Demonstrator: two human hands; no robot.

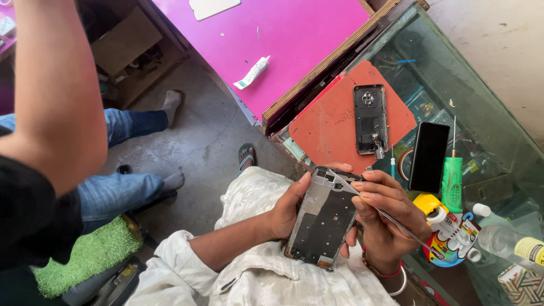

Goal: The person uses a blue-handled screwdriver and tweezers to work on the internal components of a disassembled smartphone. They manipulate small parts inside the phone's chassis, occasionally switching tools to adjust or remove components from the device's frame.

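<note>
My left hand (286, 207) grips the left edge of an opened phone frame (324, 218), bare inside, held over my lap. My right hand (385, 212) steadies the frame's right edge and pinches thin metal tweezers (371, 205), whose tips rest at the frame's top edge. A dark phone back cover (370, 118) with a round camera ring lies on a red mat (331, 124) just beyond my hands. A black phone (429, 156) lies face up to its right.
A green-handled screwdriver (452, 182), a tape roll and small bottles (447, 226) crowd the glass counter (487, 102) at right. A white tube (253, 72) lies on a pink board (283, 34). Another person's arm (54, 96) and jeans-clad legs (119, 190) fill the left side.
</note>
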